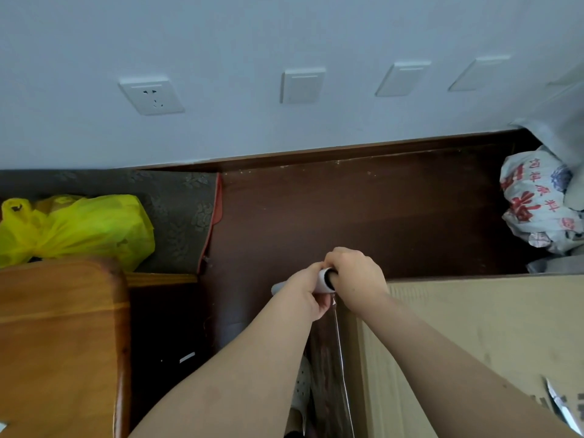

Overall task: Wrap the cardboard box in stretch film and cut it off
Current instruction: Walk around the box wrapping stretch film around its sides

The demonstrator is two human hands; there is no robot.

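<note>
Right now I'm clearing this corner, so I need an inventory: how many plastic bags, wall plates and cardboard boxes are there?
Plastic bags: 2, yellow and white printed
Wall plates: 4, one socket, three blank
Cardboard boxes: 1
Total: 7

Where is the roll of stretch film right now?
In the head view, the roll of stretch film is near the middle, gripped by both the left hand and the right hand, just off the cardboard box's far left corner.
</note>
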